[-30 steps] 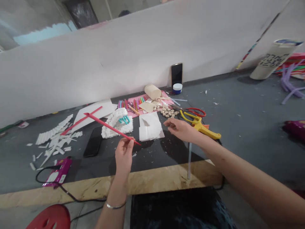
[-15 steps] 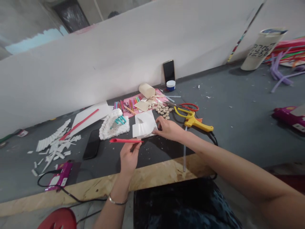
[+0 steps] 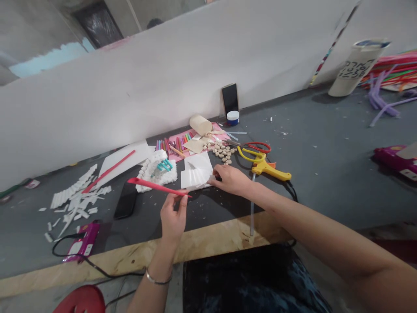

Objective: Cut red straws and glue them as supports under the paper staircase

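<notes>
My left hand pinches one end of a red pipe cleaner, which points up to the left above the table. My right hand has its fingers curled at the right edge of a folded white card, gripping that edge. Beside the card, on its left, stands a fluffy white piece with teal sticks on it. Pebbles lie just beyond my right hand. The yellow glue gun and scissors rest to the right of it.
A second red pipe cleaner lies across white paper and white scraps. Near my left arm are a black phone and a purple power strip with a cable. Another phone leans on the wall behind a small jar.
The left end of the red pipe cleaner has swung up and left, with my left hand shifting slightly left. My right hand stays at the card's edge.
</notes>
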A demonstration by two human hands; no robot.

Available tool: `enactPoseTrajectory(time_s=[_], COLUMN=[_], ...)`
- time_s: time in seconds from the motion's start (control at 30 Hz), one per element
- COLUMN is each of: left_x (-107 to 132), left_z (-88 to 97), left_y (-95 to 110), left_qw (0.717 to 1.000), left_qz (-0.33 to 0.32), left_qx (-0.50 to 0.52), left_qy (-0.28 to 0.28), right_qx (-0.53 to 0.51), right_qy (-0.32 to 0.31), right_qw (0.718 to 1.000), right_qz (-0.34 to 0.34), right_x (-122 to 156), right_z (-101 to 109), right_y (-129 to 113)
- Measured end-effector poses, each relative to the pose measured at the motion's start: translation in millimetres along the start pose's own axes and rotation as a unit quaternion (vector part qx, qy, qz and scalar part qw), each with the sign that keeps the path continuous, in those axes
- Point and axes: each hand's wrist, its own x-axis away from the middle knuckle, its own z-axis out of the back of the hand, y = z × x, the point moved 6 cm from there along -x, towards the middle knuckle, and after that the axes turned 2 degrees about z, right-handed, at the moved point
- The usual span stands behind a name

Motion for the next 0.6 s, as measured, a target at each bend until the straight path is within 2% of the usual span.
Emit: enactPoseTrajectory(time_s=[0.13,0.23,0.43,0.6], left_x=[0.6,-1.0,-10.6,-15.5], left_z=[18.8,25.8,9.0,-6.2], left_y=[-7.2,-18.8,-34.7,-49.9], left_qw=[0.998,0.995,0.986,0.976], left_qz=[0.040,0.085,0.155,0.178], left_qx=[0.022,0.014,0.063,0.112], left_qy=[0.049,0.049,-0.018,-0.049], right_qx=[0.042,0.086,0.140,0.096], right_qy=[-0.008,0.002,-0.018,-0.033], right_qw=[0.999,0.996,0.989,0.994], right_qz=[0.012,0.004,-0.047,-0.044], right_x=[3.2,7.1,11.0,10.0], right_z=[-5.7,-7.4,-7.4,-10.1], right_y=[-0.1,-1.5,-1.0,2.8])
